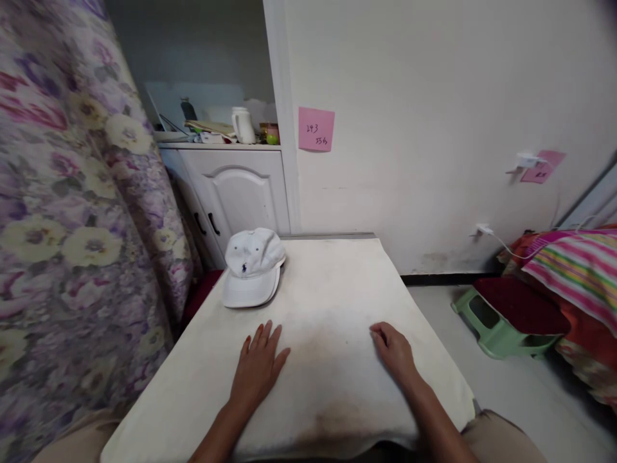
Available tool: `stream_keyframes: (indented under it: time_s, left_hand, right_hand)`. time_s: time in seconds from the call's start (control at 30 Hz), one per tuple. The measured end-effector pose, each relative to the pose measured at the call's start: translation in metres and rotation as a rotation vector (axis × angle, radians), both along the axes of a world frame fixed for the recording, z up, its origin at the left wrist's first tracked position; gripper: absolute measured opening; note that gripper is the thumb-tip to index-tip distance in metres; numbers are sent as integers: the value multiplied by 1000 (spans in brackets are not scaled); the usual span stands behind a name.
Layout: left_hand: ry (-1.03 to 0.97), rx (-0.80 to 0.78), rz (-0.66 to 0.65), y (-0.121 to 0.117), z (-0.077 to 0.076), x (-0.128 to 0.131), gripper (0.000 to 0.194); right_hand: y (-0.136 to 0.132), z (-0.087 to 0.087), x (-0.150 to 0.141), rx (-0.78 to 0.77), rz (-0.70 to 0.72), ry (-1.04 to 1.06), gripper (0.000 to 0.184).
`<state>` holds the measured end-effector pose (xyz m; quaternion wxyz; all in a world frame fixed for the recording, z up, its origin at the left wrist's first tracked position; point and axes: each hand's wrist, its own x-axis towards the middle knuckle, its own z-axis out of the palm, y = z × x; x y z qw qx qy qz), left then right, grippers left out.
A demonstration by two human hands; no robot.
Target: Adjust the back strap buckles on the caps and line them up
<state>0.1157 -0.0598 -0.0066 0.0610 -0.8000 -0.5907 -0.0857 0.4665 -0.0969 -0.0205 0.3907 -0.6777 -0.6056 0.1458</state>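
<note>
My left hand (259, 360) lies flat on the white table cover (332, 276), palm down, with its fingers stretched and holding nothing. On the other side, my right hand (394, 350) rests on the cover with its fingers curled in, and nothing shows in it. Beyond my left hand sits a white baseball cap (254, 267) with a small dark emblem. Its brim points toward me, and neither hand touches it.
A floral curtain (87, 225) hangs at left, beside a white cabinet (236, 186) with a white jug (243, 125) on top. Pink notes (316, 128) stick to the wall. At right are a green stool (511, 321) and a striped cloth (583, 263).
</note>
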Motion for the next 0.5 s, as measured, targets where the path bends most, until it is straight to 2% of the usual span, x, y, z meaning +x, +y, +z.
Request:
stream_keyframes:
  time_s: [0.5]
  left_hand:
    - [-8,2,-9,1,-1,1,55]
  right_hand:
    - [-1,3,-1,-13,-8,8,27]
